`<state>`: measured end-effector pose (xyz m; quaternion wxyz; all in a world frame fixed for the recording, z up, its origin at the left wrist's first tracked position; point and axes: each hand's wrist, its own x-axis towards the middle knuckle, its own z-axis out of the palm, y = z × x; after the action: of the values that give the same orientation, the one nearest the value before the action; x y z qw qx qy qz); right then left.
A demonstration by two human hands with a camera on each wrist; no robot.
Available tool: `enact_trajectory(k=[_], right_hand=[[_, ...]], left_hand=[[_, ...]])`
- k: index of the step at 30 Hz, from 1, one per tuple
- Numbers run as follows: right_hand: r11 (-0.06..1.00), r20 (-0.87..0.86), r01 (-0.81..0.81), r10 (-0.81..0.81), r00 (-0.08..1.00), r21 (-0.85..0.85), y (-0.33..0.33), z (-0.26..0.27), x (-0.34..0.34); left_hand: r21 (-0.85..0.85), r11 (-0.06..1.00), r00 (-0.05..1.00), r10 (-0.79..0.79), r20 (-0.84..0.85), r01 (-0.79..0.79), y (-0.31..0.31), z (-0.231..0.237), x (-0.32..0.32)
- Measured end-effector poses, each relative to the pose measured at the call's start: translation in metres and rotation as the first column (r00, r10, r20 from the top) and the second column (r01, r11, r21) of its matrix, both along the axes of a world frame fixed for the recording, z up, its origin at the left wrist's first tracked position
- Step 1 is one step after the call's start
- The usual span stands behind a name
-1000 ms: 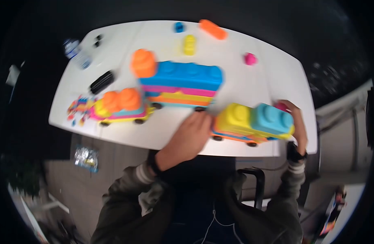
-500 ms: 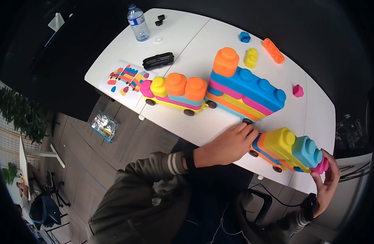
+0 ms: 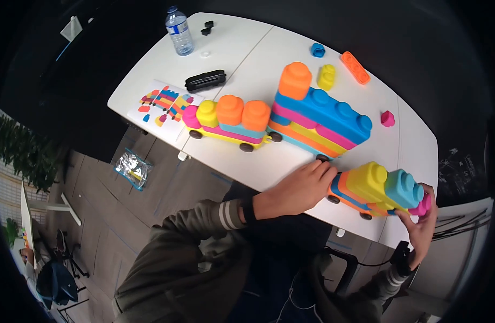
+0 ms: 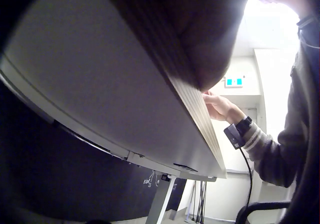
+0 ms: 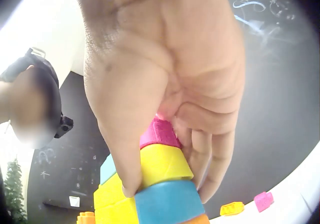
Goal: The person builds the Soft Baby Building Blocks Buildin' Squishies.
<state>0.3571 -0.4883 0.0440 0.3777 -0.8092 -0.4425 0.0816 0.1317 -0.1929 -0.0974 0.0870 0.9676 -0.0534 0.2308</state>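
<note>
At the table's front right stands a block vehicle (image 3: 355,196) with dark wheels and yellow and light-blue upper blocks. My left hand (image 3: 296,192) grips its left end; the fingertips are partly hidden. My right hand (image 3: 423,223) holds the pink block (image 3: 421,205) at its right end. In the right wrist view, the thumb and fingers of my right hand (image 5: 165,79) surround the pink block (image 5: 161,134), above a yellow block (image 5: 164,164) and a blue one (image 5: 169,201). Left of this vehicle stand a tall vehicle (image 3: 320,116) and a smaller one (image 3: 226,126).
Loose blocks lie at the back: blue (image 3: 318,50), yellow (image 3: 326,77), orange (image 3: 355,68) and pink (image 3: 387,118). At the left are a water bottle (image 3: 180,32), a black case (image 3: 205,80) and a picture sheet (image 3: 164,105). The table's front edge runs under my left arm.
The head view has turned. My right hand has moved the pink block from behind the light-blue block to the vehicle's right end. My left hand stays at the left end.
</note>
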Motion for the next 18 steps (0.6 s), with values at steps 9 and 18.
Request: enact_trajectory(k=[9, 18], right_hand=[[0.994, -0.045, 0.076, -0.072, 0.996, 0.079, -0.045, -0.025, 0.059], [0.947, 0.088, 0.222, -0.248, 0.965, 0.231, -0.041, -0.053, 0.084]], left_hand=[[-0.379, 0.924, 0.992, -0.005, 0.125, 0.053, -0.004, 0.007, -0.002], [-0.481, 0.873, 0.991, -0.118, -0.058, 0.076, 0.032, 0.061, -0.057]])
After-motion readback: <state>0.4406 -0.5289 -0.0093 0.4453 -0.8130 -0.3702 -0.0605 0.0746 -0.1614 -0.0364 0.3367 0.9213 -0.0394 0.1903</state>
